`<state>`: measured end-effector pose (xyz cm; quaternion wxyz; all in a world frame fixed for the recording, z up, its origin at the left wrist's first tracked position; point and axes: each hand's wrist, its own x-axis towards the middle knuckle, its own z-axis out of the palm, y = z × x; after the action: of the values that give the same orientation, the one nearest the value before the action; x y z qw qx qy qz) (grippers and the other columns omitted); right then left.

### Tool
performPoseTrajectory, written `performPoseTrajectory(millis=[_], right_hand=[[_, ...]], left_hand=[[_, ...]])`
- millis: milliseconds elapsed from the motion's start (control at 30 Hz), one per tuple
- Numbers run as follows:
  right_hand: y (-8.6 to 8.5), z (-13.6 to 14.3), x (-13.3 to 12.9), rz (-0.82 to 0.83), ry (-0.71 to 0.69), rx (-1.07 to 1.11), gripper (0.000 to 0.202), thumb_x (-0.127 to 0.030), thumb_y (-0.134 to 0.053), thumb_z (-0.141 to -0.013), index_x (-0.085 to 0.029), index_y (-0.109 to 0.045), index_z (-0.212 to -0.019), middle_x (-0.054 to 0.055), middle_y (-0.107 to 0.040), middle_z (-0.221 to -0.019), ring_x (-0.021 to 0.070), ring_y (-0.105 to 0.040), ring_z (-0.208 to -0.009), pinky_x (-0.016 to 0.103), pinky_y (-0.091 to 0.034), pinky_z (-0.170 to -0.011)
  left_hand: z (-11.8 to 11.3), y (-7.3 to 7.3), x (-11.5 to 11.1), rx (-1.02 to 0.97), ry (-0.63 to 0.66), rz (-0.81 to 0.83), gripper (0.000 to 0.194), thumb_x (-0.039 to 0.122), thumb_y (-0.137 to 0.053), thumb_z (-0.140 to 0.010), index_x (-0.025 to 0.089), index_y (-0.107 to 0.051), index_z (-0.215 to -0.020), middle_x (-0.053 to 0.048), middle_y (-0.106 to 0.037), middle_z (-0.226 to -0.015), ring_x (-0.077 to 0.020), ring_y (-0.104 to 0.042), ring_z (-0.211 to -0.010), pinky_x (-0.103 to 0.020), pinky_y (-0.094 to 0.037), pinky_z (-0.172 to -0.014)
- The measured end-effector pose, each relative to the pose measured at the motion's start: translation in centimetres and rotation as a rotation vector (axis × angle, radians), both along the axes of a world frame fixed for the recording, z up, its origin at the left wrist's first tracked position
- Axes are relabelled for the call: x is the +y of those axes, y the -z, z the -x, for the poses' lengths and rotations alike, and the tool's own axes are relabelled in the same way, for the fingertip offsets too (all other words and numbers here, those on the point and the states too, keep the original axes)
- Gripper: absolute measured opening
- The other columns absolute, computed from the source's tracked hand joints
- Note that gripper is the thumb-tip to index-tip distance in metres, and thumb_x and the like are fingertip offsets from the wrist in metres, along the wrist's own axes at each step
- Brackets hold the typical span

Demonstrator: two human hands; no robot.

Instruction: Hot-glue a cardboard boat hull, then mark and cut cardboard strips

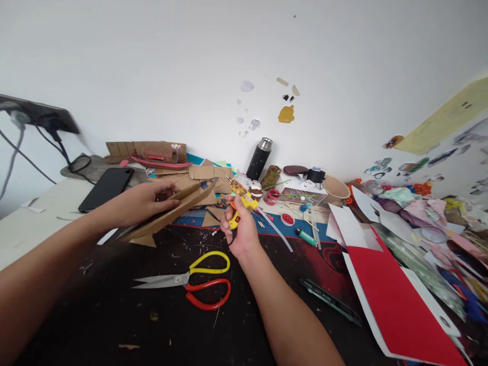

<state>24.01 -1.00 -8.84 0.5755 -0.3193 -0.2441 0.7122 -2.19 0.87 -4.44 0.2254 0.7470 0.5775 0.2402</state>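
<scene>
My left hand (154,202) grips a folded piece of brown cardboard (179,206), its fingers partly behind the sheet. My right hand (242,229) is closed around a yellow glue gun (247,201), whose nozzle points up and left, close to the right end of the cardboard. A clear glue stick (276,230) sticks out behind the gun, toward the lower right. Below both hands, scissors (179,279) with one yellow and one red handle lie on the dark mat (183,330).
Left of the cardboard lies a black phone (107,189). A model boat (162,160), a black flask (260,158) and cardboard scraps stand along the wall. A green lighter (305,237), a cutter (330,301) and red paper (400,305) lie at the right.
</scene>
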Motion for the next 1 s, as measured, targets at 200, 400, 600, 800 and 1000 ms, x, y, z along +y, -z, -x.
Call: performPoseTrajectory(millis=[200,400,600,800,1000], right_hand=[[-0.2,0.1,-0.3,-0.082,0.02,-0.064,0.055,-0.071,-0.088,-0.084,-0.02,-0.073,-0.097,-0.008,-0.055,-0.055,0.0094,-0.049,-0.041,0.019,-0.025,-0.036],[-0.4,0.7,-0.9,-0.149,-0.014,-0.114,0.06,-0.074,-0.091,-0.077,-0.019,-0.075,-0.095,-0.008,-0.057,-0.053,0.0103,-0.048,-0.038,0.021,-0.024,-0.036],[-0.2,1.0,-1.1,-0.151,-0.035,-0.147,0.062,-0.076,-0.09,-0.076,-0.018,-0.075,-0.094,-0.006,-0.059,-0.053,0.0108,-0.051,-0.037,0.021,-0.024,-0.035],[-0.2,1.1,-1.1,-0.157,-0.046,-0.195,0.062,-0.077,-0.087,-0.078,-0.019,-0.076,-0.096,-0.006,-0.06,-0.054,0.0116,-0.051,-0.038,0.021,-0.023,-0.035],[0.0,1.3,-1.5,-0.209,-0.055,-0.269,0.06,-0.08,-0.082,-0.083,-0.021,-0.074,-0.093,-0.005,-0.061,-0.054,0.0115,-0.05,-0.037,0.022,-0.024,-0.036]], left_hand=[[0.1,2.2,1.2,0.292,-0.053,-0.044,0.031,0.049,-0.057,-0.096,0.024,-0.074,-0.103,-0.008,-0.078,-0.091,-0.0288,-0.069,-0.083,-0.035,-0.047,-0.077],[-1.2,4.7,1.3,0.321,0.009,-0.152,0.037,0.044,-0.051,-0.095,0.024,-0.08,-0.107,-0.016,-0.082,-0.111,-0.0383,-0.071,-0.111,-0.044,-0.051,-0.095],[-1.6,5.5,1.1,0.299,0.04,-0.248,0.033,0.043,-0.054,-0.095,0.024,-0.081,-0.1,-0.019,-0.08,-0.106,-0.0406,-0.069,-0.112,-0.051,-0.049,-0.106],[-1.9,4.0,0.6,0.219,-0.016,-0.289,0.041,0.056,-0.053,-0.101,0.024,-0.078,-0.104,-0.017,-0.081,-0.118,-0.0389,-0.066,-0.122,-0.051,-0.045,-0.115],[-5.0,2.1,-2.1,-0.119,0.095,0.027,0.047,0.064,-0.058,-0.099,0.026,-0.082,-0.11,-0.007,-0.085,-0.109,-0.0307,-0.074,-0.099,-0.04,-0.055,-0.092]])
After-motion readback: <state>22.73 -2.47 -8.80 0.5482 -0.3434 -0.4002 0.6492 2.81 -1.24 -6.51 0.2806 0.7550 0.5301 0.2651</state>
